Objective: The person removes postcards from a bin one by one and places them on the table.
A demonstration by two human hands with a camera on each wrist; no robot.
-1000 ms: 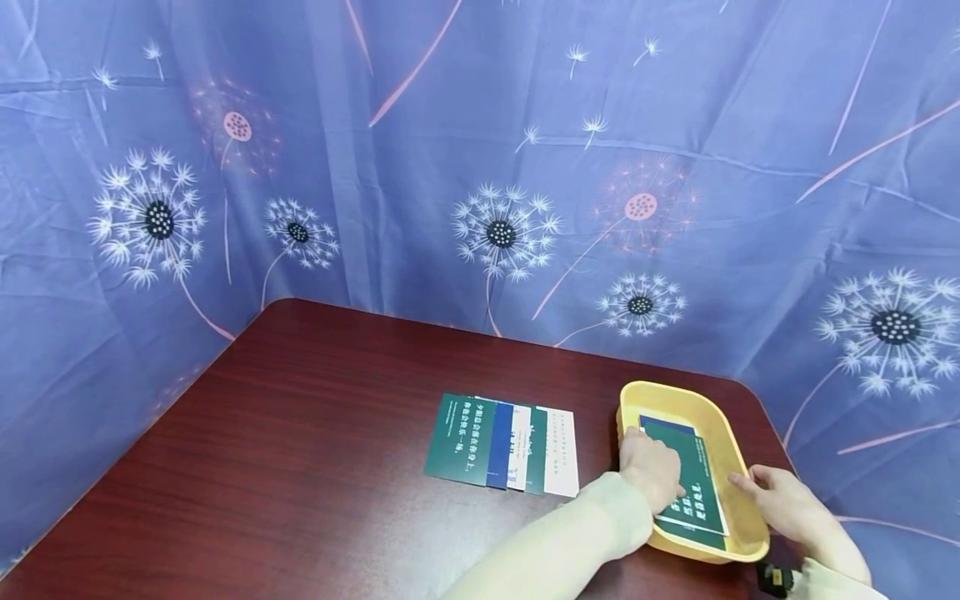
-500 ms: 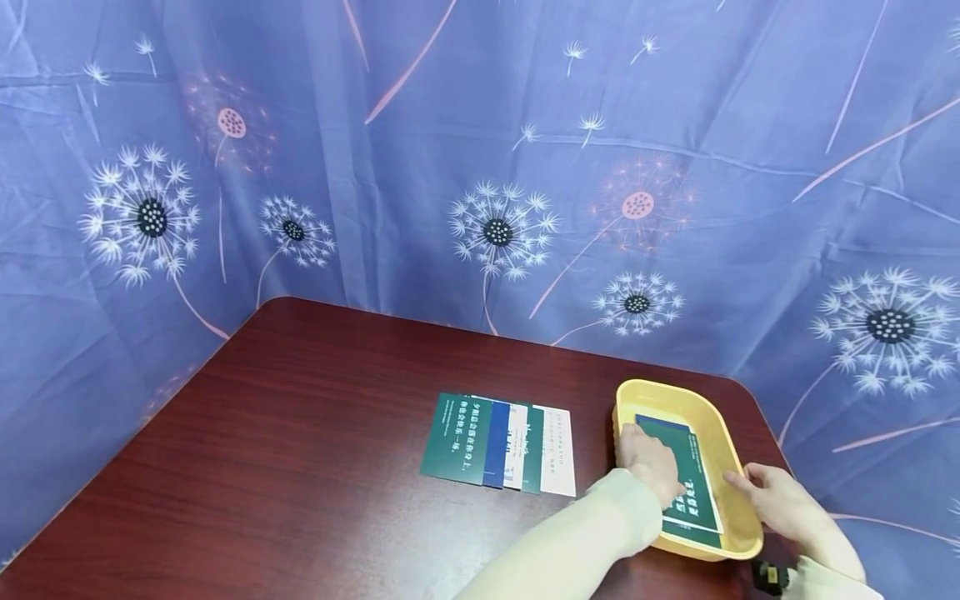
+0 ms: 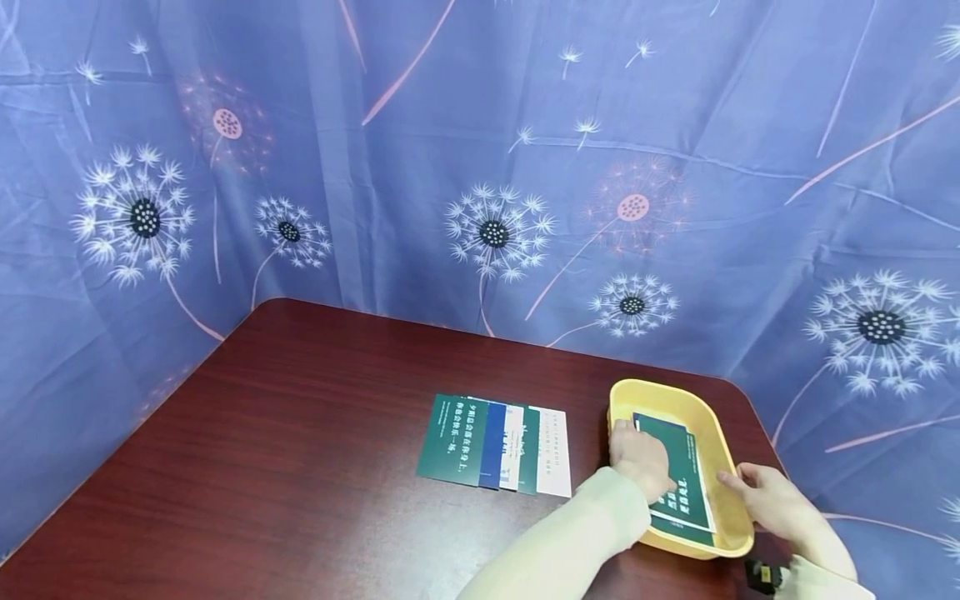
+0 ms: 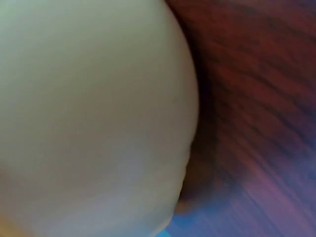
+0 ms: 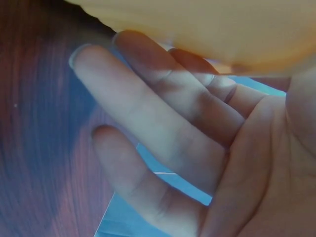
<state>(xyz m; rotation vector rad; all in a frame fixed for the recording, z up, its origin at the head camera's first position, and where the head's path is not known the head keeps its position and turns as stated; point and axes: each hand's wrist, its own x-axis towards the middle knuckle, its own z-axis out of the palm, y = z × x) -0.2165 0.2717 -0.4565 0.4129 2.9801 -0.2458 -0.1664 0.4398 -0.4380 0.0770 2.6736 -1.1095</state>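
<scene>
A yellow plastic basket (image 3: 671,392) stands at the table's right end, with several printed cards (image 3: 678,446) in it, mostly dark green. My left hand (image 3: 641,458) lies over the basket's left side, thumb towards the cards; its fingertips are hidden, so its grip does not show. A pale sleeve (image 4: 94,108) fills most of the left wrist view. At the opposite side, my right hand (image 3: 772,500) holds the basket's rim, thumb on top. In the right wrist view its long fingers (image 5: 148,118) reach along and below the yellow wall.
Left of the basket, several overlapping cards in green, blue and white (image 3: 491,446) lie fanned in a row on the dark red wooden table (image 3: 315,442). A blue dandelion-patterned curtain (image 3: 420,167) hangs behind and around it. A small black object (image 3: 763,575) is near the right wrist.
The whole head view has shifted slightly leftward, curtain and table included. Both hands stay at the basket, and the fanned cards keep their arrangement.
</scene>
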